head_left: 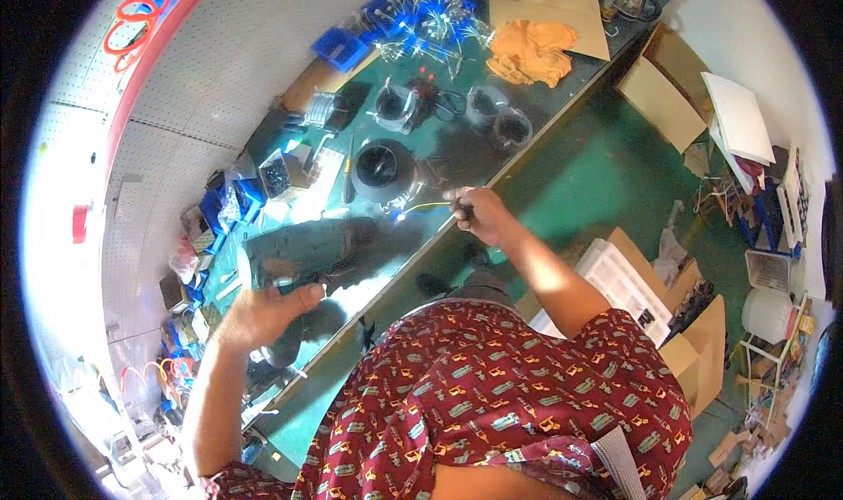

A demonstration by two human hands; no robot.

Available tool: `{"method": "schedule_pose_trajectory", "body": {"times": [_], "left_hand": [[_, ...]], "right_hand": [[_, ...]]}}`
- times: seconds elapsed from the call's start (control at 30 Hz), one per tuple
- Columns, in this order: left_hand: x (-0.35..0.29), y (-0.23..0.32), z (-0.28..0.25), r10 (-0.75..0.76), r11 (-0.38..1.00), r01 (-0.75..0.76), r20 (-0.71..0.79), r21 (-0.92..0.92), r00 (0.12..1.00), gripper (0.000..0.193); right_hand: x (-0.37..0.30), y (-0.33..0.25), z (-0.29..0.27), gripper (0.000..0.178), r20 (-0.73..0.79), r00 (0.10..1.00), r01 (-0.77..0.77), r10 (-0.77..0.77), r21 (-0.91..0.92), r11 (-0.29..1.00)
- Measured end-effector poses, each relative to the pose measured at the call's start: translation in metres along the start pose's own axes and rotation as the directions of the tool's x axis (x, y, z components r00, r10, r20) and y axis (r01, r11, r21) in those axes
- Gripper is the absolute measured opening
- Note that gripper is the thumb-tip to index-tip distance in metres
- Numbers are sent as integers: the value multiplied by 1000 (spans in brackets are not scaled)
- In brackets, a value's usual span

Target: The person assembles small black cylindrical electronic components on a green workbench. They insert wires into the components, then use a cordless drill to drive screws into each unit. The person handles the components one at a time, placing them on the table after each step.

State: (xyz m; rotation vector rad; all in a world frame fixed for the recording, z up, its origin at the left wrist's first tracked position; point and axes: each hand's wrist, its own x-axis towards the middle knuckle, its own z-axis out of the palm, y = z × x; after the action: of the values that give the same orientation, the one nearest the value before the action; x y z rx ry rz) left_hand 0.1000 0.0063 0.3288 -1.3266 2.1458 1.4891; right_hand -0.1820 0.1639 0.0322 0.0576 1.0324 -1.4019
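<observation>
While the right hand (479, 217) is curled, its fingertips closed at the end of a thin yellow wire (428, 204), that wire runs left over the near edge of the green tabletop (549, 100) toward a round black housing (384, 168). The left hand (263, 317) is at the near side of a dark boxy object (299, 247), its thumb stretched to the right; its other fingers are partly hidden, so I cannot tell how far open it is or whether it has hold of anything. Just left of the housing lies 1 slim tool (348, 168) with a yellow handle. Beyond it stand 1 more black cylinder (395, 105) and, to the right, 2 black rings (512, 131) side by side. Farther back are an orange cloth (531, 52), a blue bin (341, 50) and a tangle of white-ended wires (426, 26).
</observation>
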Motion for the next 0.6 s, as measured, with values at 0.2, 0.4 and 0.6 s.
{"method": "schedule_pose_trajectory", "body": {"times": [0.2,0.4,0.6], "left_hand": [[-3,-20,31,124,992,-121,-69,45,990,37],[7,-45,48,198,964,-216,-127,-155,972,37],[9,-48,47,42,969,-69,-117,-238,992,36]], "right_hand": [[-22,-13,11,27,105,991,87,-82,-44,995],[-20,-16,16,27,158,983,95,-88,-33,995],[-21,-19,20,26,190,978,84,-83,3,996]]}}
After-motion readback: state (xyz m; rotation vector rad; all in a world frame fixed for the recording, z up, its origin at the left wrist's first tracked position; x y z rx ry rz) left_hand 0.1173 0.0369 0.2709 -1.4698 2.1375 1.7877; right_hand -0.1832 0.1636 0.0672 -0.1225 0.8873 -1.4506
